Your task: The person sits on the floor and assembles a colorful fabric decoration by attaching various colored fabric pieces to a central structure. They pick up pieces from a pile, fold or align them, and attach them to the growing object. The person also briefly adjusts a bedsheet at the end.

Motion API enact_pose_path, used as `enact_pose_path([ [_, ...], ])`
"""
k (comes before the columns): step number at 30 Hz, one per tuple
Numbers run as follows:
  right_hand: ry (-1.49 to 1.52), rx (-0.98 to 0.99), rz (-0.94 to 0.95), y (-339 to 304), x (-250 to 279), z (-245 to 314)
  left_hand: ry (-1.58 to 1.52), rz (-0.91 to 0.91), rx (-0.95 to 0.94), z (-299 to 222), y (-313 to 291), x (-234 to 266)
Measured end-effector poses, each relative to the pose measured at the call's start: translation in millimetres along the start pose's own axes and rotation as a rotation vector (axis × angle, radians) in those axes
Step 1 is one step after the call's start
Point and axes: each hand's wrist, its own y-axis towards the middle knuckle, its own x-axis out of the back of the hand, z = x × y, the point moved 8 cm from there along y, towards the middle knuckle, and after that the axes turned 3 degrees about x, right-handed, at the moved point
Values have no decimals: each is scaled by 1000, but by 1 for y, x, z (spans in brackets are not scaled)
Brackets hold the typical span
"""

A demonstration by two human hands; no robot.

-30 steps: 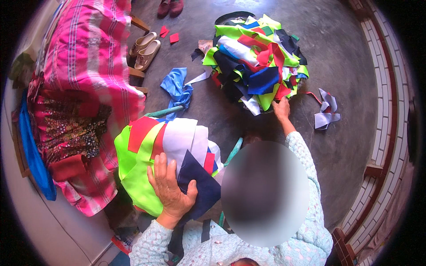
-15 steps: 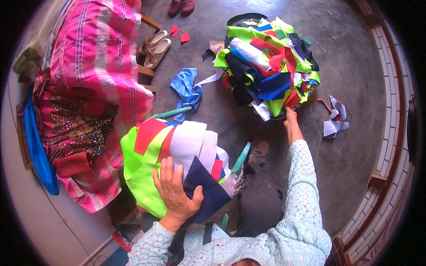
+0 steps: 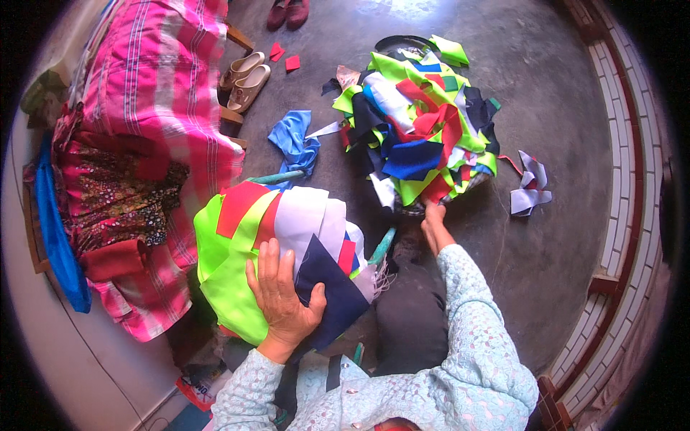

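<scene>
My left hand [image 3: 284, 298] lies flat, fingers stretched out, on a stack of fabric pieces [image 3: 230, 287] in neon green, red, white and navy. White threads hang from the stack's right side. Ahead and to the right is a loose heap of fabric scraps [image 3: 417, 154] in many colours, piled over a container whose dark curved rim [image 3: 399, 42] shows at the far side. My right hand [image 3: 435, 219] is closed on the near edge of this container, below a red scrap; the fingertips are hidden. A checked edge shows beside that hand.
Left stands a seat draped in pink plaid cloth [image 3: 129, 93], with a blue bag [image 3: 57, 230] beside it. Beige shoes [image 3: 248, 87], dark red shoes [image 3: 289, 13], a blue cloth [image 3: 295, 140] and pale scraps [image 3: 530, 188] lie on the floor. White-tiled edging [image 3: 625, 179] runs along the right.
My right hand has drawn the container with its scrap heap nearer and slightly left. A neon green scrap now sticks out at its far side. My left hand stays flat on the stack.
</scene>
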Motion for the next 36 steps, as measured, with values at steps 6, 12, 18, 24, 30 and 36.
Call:
enact_pose_path([
  [6,89,-63,-5,-51,30,-15,4,-37,3,0,-3,2],
  [12,142,-164,217,-46,56,-44,3,-44,-4,-1,-1,0],
  [18,-294,-428,526,-70,85,-24,-3,-63,-5,-3,-3,5],
  [24,-718,431,540,-74,77,96,0,-65,-1,-1,-3,2],
  [30,-805,1073,211,-97,6,195,-3,-66,-9,-2,-3,2],
  [36,-1196,1246,424,-117,-54,179,-13,-69,-4,-1,-4,3],
])
